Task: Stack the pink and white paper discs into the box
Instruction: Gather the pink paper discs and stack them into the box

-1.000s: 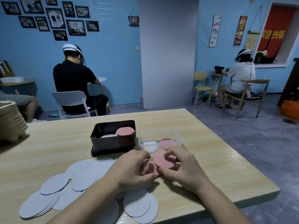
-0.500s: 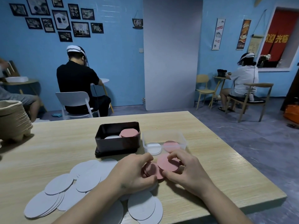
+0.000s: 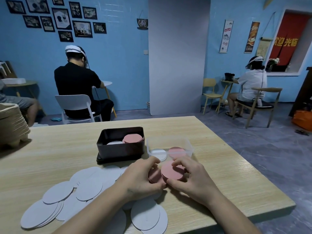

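Note:
My right hand pinches a small stack of pink discs between thumb and fingers, just above the table. My left hand curls around more pink discs right beside it, partly hiding them. Behind the hands stands a clear plastic box with a white disc pile and a pink pile inside. To its left a dark box holds a taller pink stack and some white discs. Several loose white discs are spread over the near left of the table.
The wooden table ends close on the right and near side. A stack of beige trays sits at the far left edge. People sit on chairs at other tables by the blue wall, well away.
Both hands stayed together over the pink discs; the right hand's pink stack looks slightly more gathered and raised. The camera view shifted a little.

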`<state>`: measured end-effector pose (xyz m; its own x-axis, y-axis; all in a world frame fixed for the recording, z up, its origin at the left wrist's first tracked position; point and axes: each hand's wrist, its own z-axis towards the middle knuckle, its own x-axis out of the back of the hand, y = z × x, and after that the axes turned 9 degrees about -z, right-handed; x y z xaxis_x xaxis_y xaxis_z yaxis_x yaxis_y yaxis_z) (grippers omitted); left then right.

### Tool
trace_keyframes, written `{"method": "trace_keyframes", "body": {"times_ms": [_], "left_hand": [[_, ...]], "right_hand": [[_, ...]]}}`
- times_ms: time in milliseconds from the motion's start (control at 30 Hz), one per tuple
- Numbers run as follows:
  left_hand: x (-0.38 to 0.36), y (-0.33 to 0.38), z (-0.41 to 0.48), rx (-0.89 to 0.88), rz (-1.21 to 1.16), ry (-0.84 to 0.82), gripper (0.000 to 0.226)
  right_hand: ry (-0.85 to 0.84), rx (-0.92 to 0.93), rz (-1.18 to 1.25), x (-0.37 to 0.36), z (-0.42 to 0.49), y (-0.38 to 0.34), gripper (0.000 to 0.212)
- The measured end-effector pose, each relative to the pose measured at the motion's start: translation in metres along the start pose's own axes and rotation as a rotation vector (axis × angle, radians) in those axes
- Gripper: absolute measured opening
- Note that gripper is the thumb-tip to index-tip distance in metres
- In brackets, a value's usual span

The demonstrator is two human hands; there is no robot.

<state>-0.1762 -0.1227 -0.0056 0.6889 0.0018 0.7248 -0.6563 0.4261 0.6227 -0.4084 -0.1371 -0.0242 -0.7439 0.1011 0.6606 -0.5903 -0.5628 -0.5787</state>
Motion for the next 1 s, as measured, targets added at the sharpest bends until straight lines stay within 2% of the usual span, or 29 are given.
{"method": "trace_keyframes", "body": {"times_ms": [200, 433, 567, 733, 867, 1000], "left_hand": [[-0.003, -0.004, -0.002, 0.027, -0.041, -0.007, 0.065], [0.009, -0.008, -0.02, -0.034, -0.104, 0.058, 0.056], [0.02, -0.015, -0.031, -0.135, -0.064, 0.171, 0.04], [0.018, -0.022, -0.039, -0.22, -0.059, 0.228, 0.049], [0.019, -0.023, -0.039, -0.268, -0.087, 0.24, 0.046], [0.022, -0.023, -0.042, -0.3, -0.1, 0.272, 0.038]], "right_hand": [[-0.009, -0.011, 0.011, 0.001, -0.001, 0.0, 0.036], [-0.006, -0.003, 0.038, 0.001, -0.001, 0.001, 0.036], [-0.009, 0.067, -0.085, 0.0, 0.0, 0.0, 0.038], [-0.105, 0.224, -0.144, -0.004, 0.005, -0.011, 0.045], [-0.177, 0.285, -0.118, -0.011, 0.01, -0.026, 0.049], [-0.204, 0.309, -0.1, -0.021, 0.014, -0.035, 0.031]]}}
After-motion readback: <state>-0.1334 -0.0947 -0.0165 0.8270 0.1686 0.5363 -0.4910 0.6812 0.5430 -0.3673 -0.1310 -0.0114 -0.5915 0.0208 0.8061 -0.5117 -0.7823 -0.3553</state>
